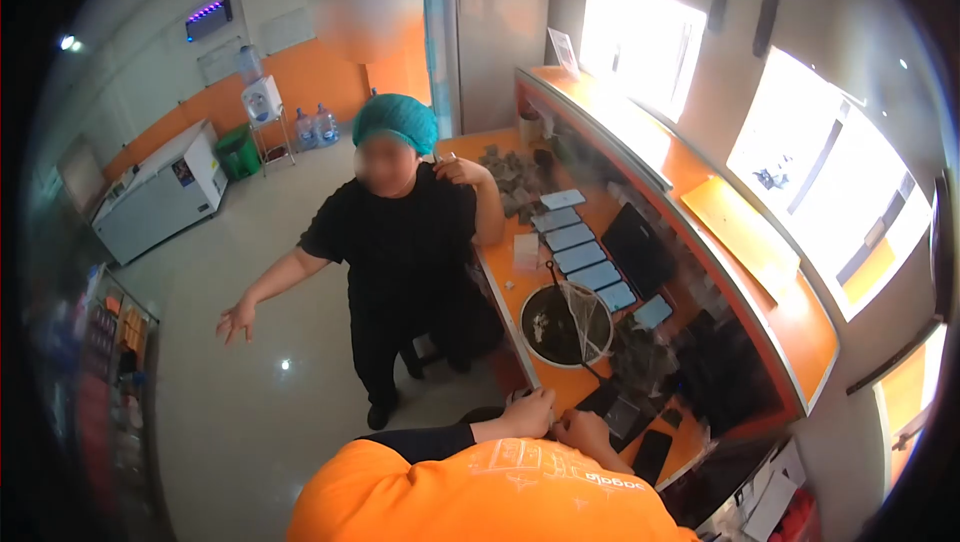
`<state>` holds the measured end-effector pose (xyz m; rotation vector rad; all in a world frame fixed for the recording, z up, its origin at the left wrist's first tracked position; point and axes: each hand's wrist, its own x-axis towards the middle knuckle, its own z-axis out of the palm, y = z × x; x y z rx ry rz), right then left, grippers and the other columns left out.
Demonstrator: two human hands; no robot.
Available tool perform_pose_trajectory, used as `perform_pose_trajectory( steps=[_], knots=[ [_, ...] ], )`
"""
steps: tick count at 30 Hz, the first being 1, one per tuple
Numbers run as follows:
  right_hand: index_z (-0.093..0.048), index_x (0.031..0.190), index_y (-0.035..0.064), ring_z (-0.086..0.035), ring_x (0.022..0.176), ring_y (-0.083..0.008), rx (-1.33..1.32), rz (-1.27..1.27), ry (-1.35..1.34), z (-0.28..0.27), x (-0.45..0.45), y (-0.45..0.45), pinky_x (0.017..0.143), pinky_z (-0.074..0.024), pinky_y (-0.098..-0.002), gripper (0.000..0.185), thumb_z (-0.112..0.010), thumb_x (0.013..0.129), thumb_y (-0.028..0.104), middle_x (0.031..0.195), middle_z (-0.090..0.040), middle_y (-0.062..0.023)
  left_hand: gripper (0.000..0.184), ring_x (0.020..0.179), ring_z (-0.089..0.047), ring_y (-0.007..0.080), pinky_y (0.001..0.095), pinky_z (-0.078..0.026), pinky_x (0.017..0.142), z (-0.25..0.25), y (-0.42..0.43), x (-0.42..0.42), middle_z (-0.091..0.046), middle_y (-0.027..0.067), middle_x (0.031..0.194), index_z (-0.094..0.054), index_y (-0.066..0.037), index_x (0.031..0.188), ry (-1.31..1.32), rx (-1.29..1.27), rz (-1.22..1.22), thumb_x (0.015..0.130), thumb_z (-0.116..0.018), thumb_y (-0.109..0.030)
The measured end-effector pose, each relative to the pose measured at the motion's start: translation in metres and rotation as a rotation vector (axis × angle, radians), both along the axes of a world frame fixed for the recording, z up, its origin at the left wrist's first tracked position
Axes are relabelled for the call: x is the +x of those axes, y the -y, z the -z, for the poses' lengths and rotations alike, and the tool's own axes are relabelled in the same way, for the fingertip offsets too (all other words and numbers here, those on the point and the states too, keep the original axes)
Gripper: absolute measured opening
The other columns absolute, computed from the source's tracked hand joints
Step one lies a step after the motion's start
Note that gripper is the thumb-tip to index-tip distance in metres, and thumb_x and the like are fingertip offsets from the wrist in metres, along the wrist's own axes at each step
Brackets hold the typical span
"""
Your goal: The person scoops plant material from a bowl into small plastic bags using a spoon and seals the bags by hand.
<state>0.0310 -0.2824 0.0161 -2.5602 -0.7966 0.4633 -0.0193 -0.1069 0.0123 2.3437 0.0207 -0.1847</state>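
Observation:
My left hand [530, 413] is at the counter's near edge, its fingers curled closed. Close beside it, my right hand [588, 432] is closed too. Anything between the fingers is too small or hidden to make out. Just beyond my hands, a round dark pan [540, 337] sits on the orange counter [508, 277], with a wire strainer [590, 317] lying across it. To the right of my right hand are a dark phone [652, 455] and a flat black box-like item [622, 416].
Several phones [574, 237] lie in a row past the pan, beside a black folder-like case [640, 250]. Grey crumpled bundles [510, 177] are heaped farther back. A person in a green hair cap [395, 124] stands at the counter's left, one arm stretched out. A raised shelf [660, 157] runs along the right.

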Motion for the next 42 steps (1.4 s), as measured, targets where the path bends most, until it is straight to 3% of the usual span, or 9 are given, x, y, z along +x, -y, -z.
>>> perform_pose_trajectory(
  steps=[8,17,21,26,30,34,37,40,42],
  knots=[
    [-0.048,0.107,0.0039,-0.068,0.078,-0.0425,0.105,0.089,0.024,0.006,-0.007,-0.011,0.067,-0.0529,-0.0535,0.036,-0.064,0.084,0.027,0.086,-0.068,-0.0203,0.038,0.109,-0.058,0.0448,0.0510,-0.049,0.086,-0.023,0.004,0.002,-0.052,0.0200,0.124,-0.048,-0.007,0.111,-0.194,0.162,-0.055,0.081,-0.068,-0.019],
    [-0.045,0.106,0.0019,-0.069,0.077,-0.0352,0.469,0.234,-0.101,-0.011,0.002,0.008,0.066,-0.0533,-0.0424,0.037,-0.071,0.082,0.012,0.082,-0.067,-0.0191,0.067,0.132,-0.041,0.0350,0.0565,-0.019,0.112,-0.041,0.011,-0.003,-0.049,0.0134,0.133,-0.047,-0.011,0.130,0.520,0.206,0.279,0.073,-0.079,-0.025],
    [-0.047,0.103,0.0020,-0.068,0.071,-0.0196,0.723,0.271,-0.360,-0.028,0.004,0.015,0.064,-0.0521,-0.0325,0.039,-0.077,0.079,0.010,0.076,-0.068,-0.0132,0.060,0.124,-0.049,0.0326,0.0523,-0.027,0.109,-0.033,0.003,0.006,-0.058,0.0127,0.119,-0.053,-0.009,0.122,0.435,0.229,0.249,0.073,-0.080,-0.029],
    [-0.054,0.095,0.0030,-0.064,0.069,-0.0203,0.669,0.276,-0.217,-0.040,0.001,0.022,0.061,-0.0497,-0.0310,0.032,-0.079,0.076,0.010,0.076,-0.064,-0.0096,0.042,0.098,-0.059,0.0352,0.0473,-0.043,0.092,-0.023,0.001,0.007,-0.063,0.0125,0.098,-0.057,-0.007,0.108,0.389,0.146,0.243,0.078,-0.077,-0.029],
    [-0.062,0.084,0.0041,-0.060,0.066,-0.0218,0.739,0.087,0.090,-0.036,0.003,0.026,0.059,-0.0484,-0.0332,0.021,-0.080,0.076,0.010,0.077,-0.059,-0.0075,0.038,0.099,-0.058,0.0371,0.0484,-0.044,0.086,-0.028,0.002,0.008,-0.062,0.0146,0.099,-0.056,-0.006,0.105,0.302,0.160,0.160,0.080,-0.074,-0.028],
    [-0.073,0.091,0.0071,-0.068,0.074,-0.0269,0.782,-0.168,0.167,-0.020,0.005,0.025,0.063,-0.0516,-0.0352,0.014,-0.079,0.078,0.012,0.086,-0.070,-0.0108,0.035,0.099,-0.057,0.0388,0.0493,-0.045,0.083,-0.026,0.001,0.006,-0.059,0.0165,0.102,-0.055,-0.006,0.102,0.289,0.150,0.163,0.078,-0.073,-0.023],
    [-0.077,0.096,0.0070,-0.071,0.078,-0.0276,0.695,-0.227,-0.007,-0.021,0.003,0.025,0.067,-0.0541,-0.0327,0.018,-0.078,0.081,0.015,0.090,-0.073,-0.0136,0.037,0.098,-0.056,0.0397,0.0480,-0.046,0.084,-0.019,0.000,0.005,-0.053,0.0171,0.103,-0.051,-0.006,0.100,0.267,0.028,0.191,0.074,-0.076,-0.016],
    [-0.075,0.094,0.0066,-0.070,0.073,-0.0294,0.631,-0.142,-0.020,-0.025,0.001,0.024,0.066,-0.0542,-0.0340,0.016,-0.078,0.080,0.014,0.082,-0.071,-0.0126,0.050,0.107,-0.058,0.0354,0.0440,-0.047,0.090,-0.026,-0.006,0.004,-0.055,0.0163,0.115,-0.052,-0.005,0.116,0.142,-0.056,0.217,0.078,-0.078,-0.024],
    [-0.075,0.094,0.0058,-0.071,0.072,-0.0284,0.632,-0.074,-0.050,-0.031,0.001,0.026,0.067,-0.0542,-0.0327,0.016,-0.078,0.081,0.014,0.081,-0.071,-0.0130,0.053,0.109,-0.059,0.0280,0.0398,-0.048,0.091,-0.045,-0.007,-0.004,-0.057,0.0141,0.119,-0.048,-0.005,0.126,-0.083,-0.489,0.139,0.085,-0.076,-0.025]
  ],
)
